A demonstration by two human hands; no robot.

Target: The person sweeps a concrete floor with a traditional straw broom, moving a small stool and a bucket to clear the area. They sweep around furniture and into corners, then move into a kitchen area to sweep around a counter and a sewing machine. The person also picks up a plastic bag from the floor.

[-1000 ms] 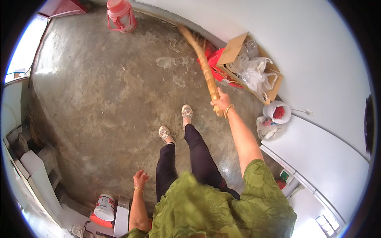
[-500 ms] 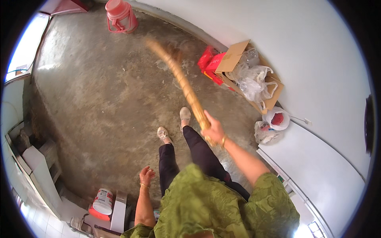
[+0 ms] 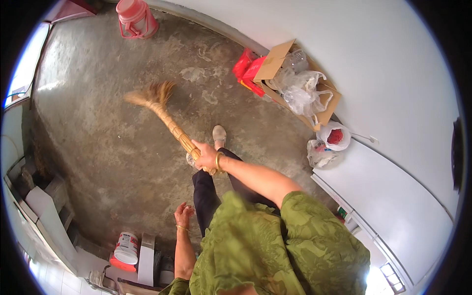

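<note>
- the right hand (image 3: 206, 156) is closed in a fist around the handle end of a straw broom (image 3: 164, 117), and a gold bangle sits on that wrist.
- the broom goes up and to the left from the hand; its fan of bristles touches the grey concrete floor (image 3: 98, 147), well in front of the person's feet.
- the left hand (image 3: 183, 215) hangs beside the left leg in dark trousers; it holds nothing and the fingers are loosely curled, not pressed together.
- one light shoe (image 3: 219, 135) shows just beside the right hand.
- by the white wall, on the right, an open cardboard box (image 3: 280, 64) holds clear plastic bags; a red bag (image 3: 246, 69) lies next to it.
- a pink plastic container (image 3: 135, 17) stands at the far edge of the floor.
- a white and red bucket (image 3: 125, 250) stands near the lower left, below the left hand.
</note>
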